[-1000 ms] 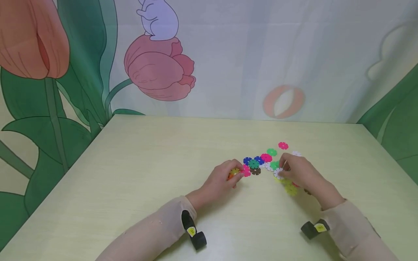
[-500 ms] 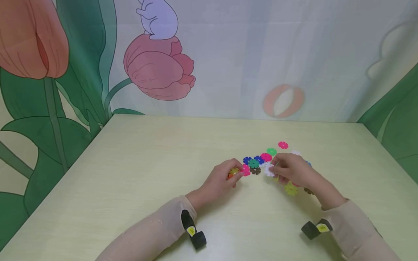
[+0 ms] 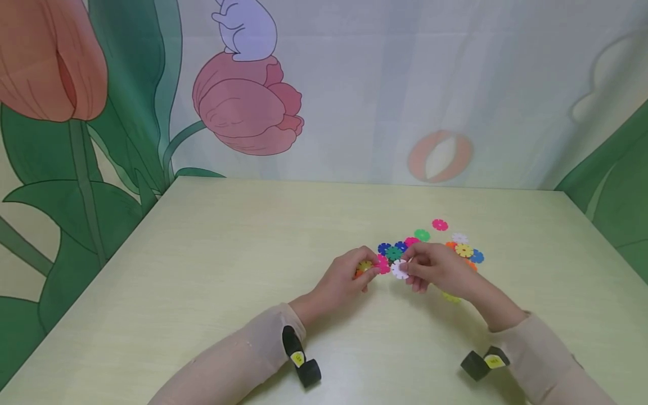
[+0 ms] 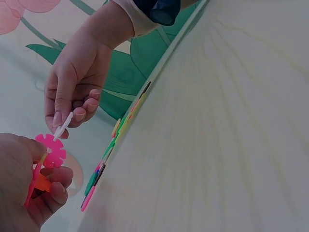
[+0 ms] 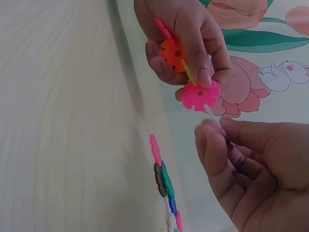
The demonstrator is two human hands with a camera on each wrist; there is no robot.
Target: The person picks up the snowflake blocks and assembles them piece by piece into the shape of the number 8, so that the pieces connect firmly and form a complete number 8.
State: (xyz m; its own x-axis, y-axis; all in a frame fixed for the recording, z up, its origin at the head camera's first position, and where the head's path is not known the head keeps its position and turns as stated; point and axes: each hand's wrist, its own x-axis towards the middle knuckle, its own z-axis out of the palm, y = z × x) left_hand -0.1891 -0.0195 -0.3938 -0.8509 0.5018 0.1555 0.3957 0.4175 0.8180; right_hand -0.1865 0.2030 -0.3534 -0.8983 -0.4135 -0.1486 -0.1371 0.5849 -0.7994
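Observation:
Above the table, my left hand point(image 3: 344, 275) holds a small joined group of plastic snowflake discs. It includes an orange disc point(image 5: 172, 54), a yellow disc point(image 5: 188, 72) seen edge-on, and a pink disc point(image 5: 199, 96) at the outer end. A white snowflake disc point(image 3: 399, 269) is pinched between the thumb and fingers of my right hand point(image 3: 440, 267). In both wrist views the white disc's edge meets the pink disc's notched rim. Whether it sits in a slot I cannot tell. Fingers partly cover the held group.
Loose snowflake discs lie flat beyond and beneath the hands, among them a teal disc point(image 3: 394, 253), a green disc point(image 3: 422, 235), a pink one point(image 3: 440, 225) and a blue one point(image 3: 477, 256). The pale table point(image 3: 228, 253) ends at a printed backdrop point(image 3: 349, 101).
My right hand has moved left with the white disc, from the loose pile to the group in my left hand. Discs it had covered at the right now show. The left hand has stayed still.

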